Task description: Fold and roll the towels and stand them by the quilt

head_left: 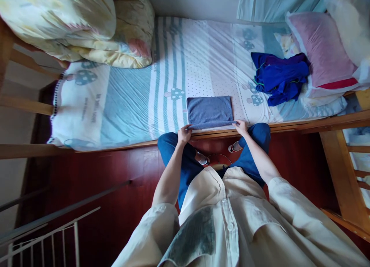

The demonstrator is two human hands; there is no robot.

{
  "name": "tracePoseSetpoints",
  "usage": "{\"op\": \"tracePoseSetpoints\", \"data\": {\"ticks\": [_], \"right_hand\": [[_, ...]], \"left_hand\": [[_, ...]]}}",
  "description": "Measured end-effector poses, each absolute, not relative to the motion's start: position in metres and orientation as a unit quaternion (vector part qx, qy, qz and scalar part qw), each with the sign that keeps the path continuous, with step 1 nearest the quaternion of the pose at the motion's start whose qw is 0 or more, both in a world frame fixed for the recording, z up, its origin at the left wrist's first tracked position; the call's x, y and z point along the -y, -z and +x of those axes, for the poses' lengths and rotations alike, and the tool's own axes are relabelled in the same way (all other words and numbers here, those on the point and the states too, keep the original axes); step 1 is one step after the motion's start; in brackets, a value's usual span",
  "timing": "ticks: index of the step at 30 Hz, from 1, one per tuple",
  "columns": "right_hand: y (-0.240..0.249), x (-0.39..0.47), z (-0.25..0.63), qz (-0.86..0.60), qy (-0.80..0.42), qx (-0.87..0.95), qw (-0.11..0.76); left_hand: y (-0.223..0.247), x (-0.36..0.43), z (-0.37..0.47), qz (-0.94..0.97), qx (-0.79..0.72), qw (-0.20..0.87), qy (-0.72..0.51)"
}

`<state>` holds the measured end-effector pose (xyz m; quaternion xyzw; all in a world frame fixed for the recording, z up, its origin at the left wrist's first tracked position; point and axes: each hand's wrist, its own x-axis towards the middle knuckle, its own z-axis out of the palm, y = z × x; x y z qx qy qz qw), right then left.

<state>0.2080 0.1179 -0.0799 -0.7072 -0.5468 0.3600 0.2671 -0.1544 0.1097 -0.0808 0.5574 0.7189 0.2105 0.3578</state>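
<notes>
A grey-blue towel (210, 108) lies flat on the bed near its front edge. Its near edge is raised a little as a narrow folded strip between my two hands. My left hand (184, 135) pinches the left end of that strip, just at the bed's wooden rail. At the right end, my right hand (240, 127) grips the other corner, fingers closed on the cloth. Both hands are level with each other, about a towel's width apart. Parts of the fingertips are hidden by the fabric.
The bed sheet (130, 101) has stripes and mushroom prints. A yellow quilt (127, 35) is heaped at the left. Crumpled blue clothing (281, 78) lies at the right beside a pink pillow (323, 47). A wooden rail (289, 126) edges the bed; a white metal rack (54, 236) stands lower left.
</notes>
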Motion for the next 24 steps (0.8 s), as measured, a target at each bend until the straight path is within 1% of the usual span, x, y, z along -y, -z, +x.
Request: {"op": "tracePoseSetpoints", "data": {"ticks": [4,9,14,24], "right_hand": [[0.088,-0.125,0.201,-0.706,-0.384,0.508,0.31],[0.102,-0.127,0.205,-0.703,-0.39,0.499,0.322],[0.118,-0.123,0.21,-0.691,-0.384,0.512,0.337],[0.134,-0.132,0.208,-0.717,-0.355,0.52,0.299]], "left_hand": [[0.084,-0.114,-0.155,0.519,-0.73,0.374,-0.24],[0.089,-0.118,-0.155,0.499,-0.772,0.339,-0.199],[0.095,-0.121,-0.154,0.486,-0.789,0.336,-0.168],[0.108,-0.132,-0.155,0.453,-0.81,0.346,-0.137]]}}
